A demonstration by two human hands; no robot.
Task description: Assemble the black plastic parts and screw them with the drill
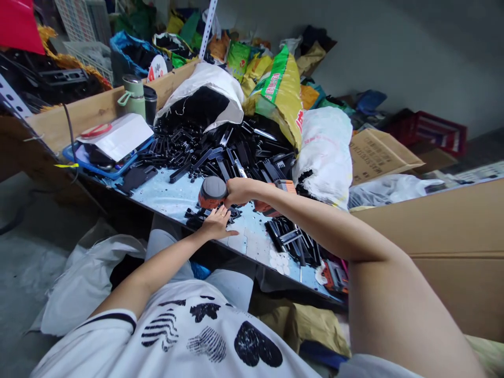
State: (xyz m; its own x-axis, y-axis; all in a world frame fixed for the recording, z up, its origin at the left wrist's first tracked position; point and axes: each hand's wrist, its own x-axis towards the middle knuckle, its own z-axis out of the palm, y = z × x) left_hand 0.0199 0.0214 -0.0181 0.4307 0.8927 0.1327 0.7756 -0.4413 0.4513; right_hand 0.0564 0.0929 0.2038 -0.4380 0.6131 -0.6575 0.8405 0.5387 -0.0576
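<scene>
My right hand (239,190) is wrapped round the grip of an orange and grey cordless drill (213,190), held over the near part of the table. The drill's battery end shows behind my right forearm; its tip is hidden. Just below the drill, my left hand (216,222) lies with fingers stretched forward and thumb spread out. Its fingertips reach black plastic parts (196,216) at the table's front edge, partly covered by the drill and hand. To the right lies a stack of long black parts (293,236).
A big heap of black parts (220,155) spreads behind the drill, spilling from a white sack (236,100) and a yellow sack (289,89). A blue tray (114,171) and a green bottle (136,97) stand left. A cardboard box (441,236) is at right.
</scene>
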